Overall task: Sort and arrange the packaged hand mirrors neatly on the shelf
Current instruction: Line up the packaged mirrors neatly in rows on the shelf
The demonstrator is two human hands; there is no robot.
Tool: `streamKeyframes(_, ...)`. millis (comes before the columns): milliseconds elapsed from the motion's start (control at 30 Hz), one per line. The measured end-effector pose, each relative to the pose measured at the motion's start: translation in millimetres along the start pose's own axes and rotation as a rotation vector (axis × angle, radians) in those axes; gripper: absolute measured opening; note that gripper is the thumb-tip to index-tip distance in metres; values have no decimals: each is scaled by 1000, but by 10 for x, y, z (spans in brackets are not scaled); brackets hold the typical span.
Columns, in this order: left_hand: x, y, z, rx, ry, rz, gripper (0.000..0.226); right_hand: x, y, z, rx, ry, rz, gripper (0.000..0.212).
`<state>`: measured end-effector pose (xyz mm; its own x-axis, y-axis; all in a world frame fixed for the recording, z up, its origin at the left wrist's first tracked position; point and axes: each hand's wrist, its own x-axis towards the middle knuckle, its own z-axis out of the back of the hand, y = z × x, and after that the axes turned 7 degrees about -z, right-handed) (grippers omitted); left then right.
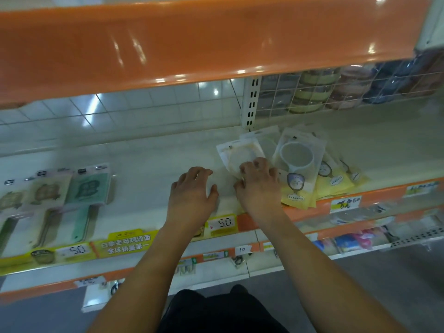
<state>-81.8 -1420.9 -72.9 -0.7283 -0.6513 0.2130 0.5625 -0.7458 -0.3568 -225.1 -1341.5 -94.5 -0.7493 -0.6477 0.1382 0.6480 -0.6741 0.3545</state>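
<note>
A white packaged round hand mirror (pixel 236 152) lies flat on the pale shelf (pixel 156 159), and my right hand (pixel 258 186) rests on its lower half with curled fingers gripping it. To its right, several more packaged mirrors (pixel 300 164) with yellow card bottoms lie fanned in an overlapping pile. My left hand (pixel 192 191) lies palm down on the bare shelf just left of the package, fingers apart, holding nothing. At the shelf's far left lie rectangular packaged mirrors in beige (pixel 45 191) and green (pixel 89 186).
An orange shelf (pixel 192 39) overhangs closely above. A white upright (pixel 251 102) and wire grid (pixel 336 90) with stacked round items stand at the back right. Price tags (pixel 222 223) line the orange front edge. Lower shelves with goods (pixel 348 239) sit below.
</note>
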Motion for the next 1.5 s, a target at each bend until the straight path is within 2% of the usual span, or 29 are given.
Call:
streamKeyframes(400,-314,437,277,84,-93,117,38,-54,684,-139,28,127,113,44)
streamKeyframes(667,-500,990,527,86,-128,178,38,-227,1347,-227,65,200,108,47)
streamKeyframes(800,-565,1344,655,86,-103,177,33,-340,1698,-343,86,232,61,46)
streamKeyframes(1100,-554,1968,909,5,-5,149,40,-546,2333,-616,86,216,-43,44)
streamKeyframes(1500,-597,2307,1033,1,36,71,40,-746,2560,-796,-69,196,-94,46)
